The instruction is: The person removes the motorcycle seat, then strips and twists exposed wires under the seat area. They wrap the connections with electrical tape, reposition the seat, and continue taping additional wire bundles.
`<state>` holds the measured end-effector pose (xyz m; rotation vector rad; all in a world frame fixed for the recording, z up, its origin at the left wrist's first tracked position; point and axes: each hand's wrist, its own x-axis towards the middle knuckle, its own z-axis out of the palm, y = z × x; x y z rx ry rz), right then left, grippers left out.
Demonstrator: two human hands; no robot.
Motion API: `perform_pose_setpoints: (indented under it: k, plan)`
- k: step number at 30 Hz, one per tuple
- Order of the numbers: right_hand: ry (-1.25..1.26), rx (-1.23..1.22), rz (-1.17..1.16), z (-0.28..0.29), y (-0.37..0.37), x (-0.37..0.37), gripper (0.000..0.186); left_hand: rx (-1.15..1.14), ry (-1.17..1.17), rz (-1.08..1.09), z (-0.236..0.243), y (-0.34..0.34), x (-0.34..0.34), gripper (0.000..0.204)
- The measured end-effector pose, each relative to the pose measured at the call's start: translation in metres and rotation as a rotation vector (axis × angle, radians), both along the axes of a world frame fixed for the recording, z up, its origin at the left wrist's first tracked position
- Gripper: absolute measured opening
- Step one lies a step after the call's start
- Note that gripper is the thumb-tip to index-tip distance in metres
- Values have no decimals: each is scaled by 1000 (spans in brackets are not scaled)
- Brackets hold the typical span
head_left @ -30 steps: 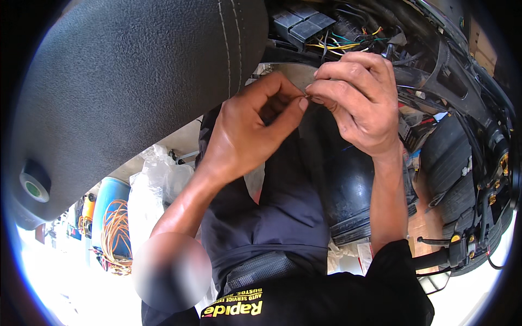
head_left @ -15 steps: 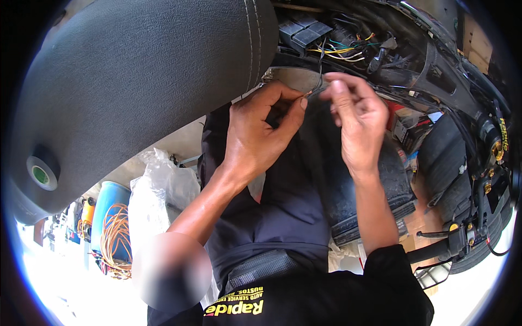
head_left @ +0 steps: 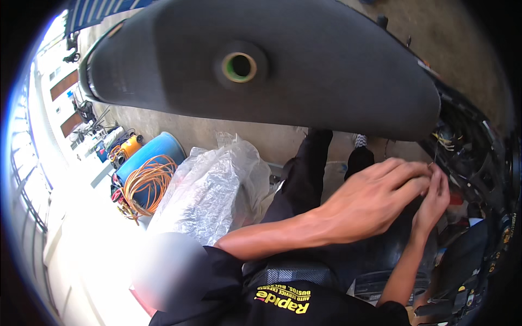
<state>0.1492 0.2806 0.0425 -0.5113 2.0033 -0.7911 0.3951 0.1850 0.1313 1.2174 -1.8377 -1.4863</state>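
Observation:
Near the right side, my left hand (head_left: 375, 198) has its fingers bent and pressed together at a thin dark wire (head_left: 435, 162). Just beyond it, my right hand (head_left: 429, 204) meets the left hand's fingertips, closed at the same wire, which is partly hidden between them. Above both hands stretches a long black padded seat (head_left: 348, 70), with a dark roll of tape (head_left: 258, 68) with a green core lying on it. Exposed coloured wiring (head_left: 447, 140) shows inside the dark vehicle body (head_left: 478, 157) beside the seat.
At lower left are crumpled clear plastic sheeting (head_left: 201, 190), a blue drum (head_left: 160, 146) with a coiled orange hose (head_left: 144, 185), and a yellow machine (head_left: 130, 145). My dark-trousered legs are below the seat, over a concrete floor (head_left: 250, 138).
The view has swung left, shifting seat, tape and clutter rightward in the picture. My right hand, apart with loose fingers half a second ago, now meets my left at the wire.

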Motion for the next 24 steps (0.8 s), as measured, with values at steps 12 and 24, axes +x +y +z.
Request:
perform_pose_setpoints:
  k: [12, 24]
  plan:
    - [345, -373, 354, 181, 13, 96, 15, -513, -776, 165, 64, -76, 217, 42]
    - [70, -905, 617, 414, -42, 122, 55, 612, 770, 88, 295, 17, 125, 48]
